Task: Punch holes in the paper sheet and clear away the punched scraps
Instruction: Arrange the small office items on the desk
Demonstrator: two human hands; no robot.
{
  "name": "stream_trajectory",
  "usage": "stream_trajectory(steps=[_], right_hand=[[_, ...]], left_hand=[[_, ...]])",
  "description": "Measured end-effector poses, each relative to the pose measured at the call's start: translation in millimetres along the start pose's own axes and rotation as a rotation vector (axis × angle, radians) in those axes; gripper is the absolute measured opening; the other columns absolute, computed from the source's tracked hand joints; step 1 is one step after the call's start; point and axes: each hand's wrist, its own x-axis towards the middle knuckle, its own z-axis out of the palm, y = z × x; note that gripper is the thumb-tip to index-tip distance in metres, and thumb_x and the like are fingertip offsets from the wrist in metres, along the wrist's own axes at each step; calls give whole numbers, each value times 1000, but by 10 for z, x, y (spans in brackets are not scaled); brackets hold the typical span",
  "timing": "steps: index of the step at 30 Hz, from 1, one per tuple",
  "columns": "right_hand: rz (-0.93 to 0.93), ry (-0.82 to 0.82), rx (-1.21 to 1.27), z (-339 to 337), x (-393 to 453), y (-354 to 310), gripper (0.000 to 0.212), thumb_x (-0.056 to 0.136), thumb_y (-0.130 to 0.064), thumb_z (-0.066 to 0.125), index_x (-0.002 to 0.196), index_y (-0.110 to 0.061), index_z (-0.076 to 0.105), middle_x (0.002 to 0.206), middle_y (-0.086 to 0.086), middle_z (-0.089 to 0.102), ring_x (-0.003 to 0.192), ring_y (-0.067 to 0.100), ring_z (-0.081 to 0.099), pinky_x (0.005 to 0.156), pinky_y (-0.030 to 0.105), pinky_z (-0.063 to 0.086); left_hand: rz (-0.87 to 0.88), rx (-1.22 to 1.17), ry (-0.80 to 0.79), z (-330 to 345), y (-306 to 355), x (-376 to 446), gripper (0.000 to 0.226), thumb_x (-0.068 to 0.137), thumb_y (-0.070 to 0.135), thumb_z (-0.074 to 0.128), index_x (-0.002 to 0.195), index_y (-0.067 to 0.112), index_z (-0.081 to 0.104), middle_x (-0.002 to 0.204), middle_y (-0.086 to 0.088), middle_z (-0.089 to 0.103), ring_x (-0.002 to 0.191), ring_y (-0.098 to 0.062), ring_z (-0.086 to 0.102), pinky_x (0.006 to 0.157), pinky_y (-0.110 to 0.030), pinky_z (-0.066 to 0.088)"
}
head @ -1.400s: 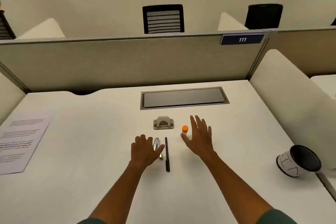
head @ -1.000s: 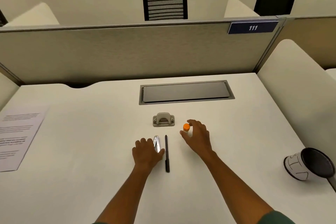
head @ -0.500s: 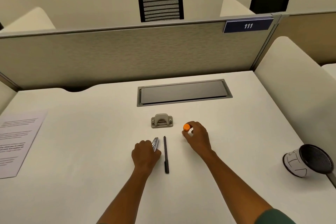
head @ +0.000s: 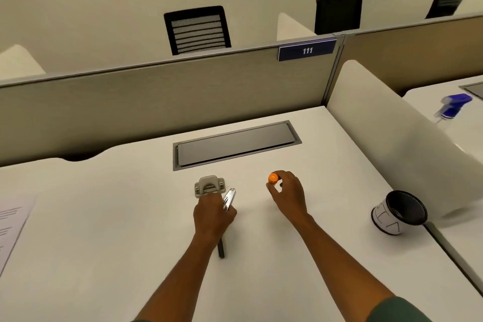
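A grey metal hole punch (head: 209, 185) stands on the white desk (head: 104, 217) just below the cable flap. My left hand (head: 213, 215) grips a silver stapler (head: 229, 198) and holds it right beside the punch. My right hand (head: 287, 195) pinches a small orange-capped glue stick (head: 273, 178) a little above the desk, to the right of the punch. The printed paper sheet (head: 11, 227) lies at the far left edge of the desk, partly cut off by the frame.
A black pen (head: 221, 249) lies under my left wrist. A black mesh cup (head: 400, 213) lies tipped on its side at the right edge. The grey cable flap (head: 235, 145) sits at the back, with partitions behind and to the right.
Both hands closed on their objects and lifted them: the left took the stapler and moved it up toward the punch, the right raised the glue stick. The camera tilted and shifted right.
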Motion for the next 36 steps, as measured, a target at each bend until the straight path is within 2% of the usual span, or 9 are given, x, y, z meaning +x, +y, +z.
stream_trajectory(steps=[3, 9, 13, 29, 36], right_hand=[[38, 75, -3, -172, 59, 70, 26, 85, -26, 68, 110, -18, 63, 103, 0, 64, 89, 18, 58, 78, 36, 53], [120, 185, -1, -523, 216, 323, 25, 86, -24, 67, 110, -20, 62, 103, 0, 61, 89, 19, 59, 72, 29, 50], [179, 244, -7, -712, 345, 551, 24, 87, -23, 66, 110, -20, 61, 104, 1, 60, 88, 20, 60, 72, 31, 50], [390, 429, -19, -1105, 1123, 1382, 26, 88, -24, 63, 114, -21, 59, 109, 0, 60, 96, 23, 58, 78, 37, 50], [406, 446, -33, -1073, 1430, 1605, 25, 88, -23, 64, 112, -21, 60, 109, -1, 62, 99, 23, 59, 80, 39, 51]], left_hand=[[83, 8, -6, 23, 264, 101, 21, 74, 32, 61, 73, 10, 60, 73, -5, 63, 70, -25, 61, 56, -32, 49], [251, 67, -22, 183, 761, 333, 27, 75, 36, 59, 76, 9, 62, 77, -7, 64, 78, -27, 56, 60, -34, 42], [280, 46, -80, 326, 1077, 487, 27, 75, 36, 59, 77, 9, 60, 79, -5, 62, 82, -28, 54, 64, -37, 48], [484, 64, -163, 1127, 2191, 1339, 28, 77, 37, 59, 80, 10, 62, 82, -6, 60, 85, -27, 52, 66, -38, 48], [546, 155, -204, 1510, 2375, 1538, 25, 78, 37, 53, 80, 12, 59, 84, -6, 59, 83, -27, 50, 63, -36, 41]])
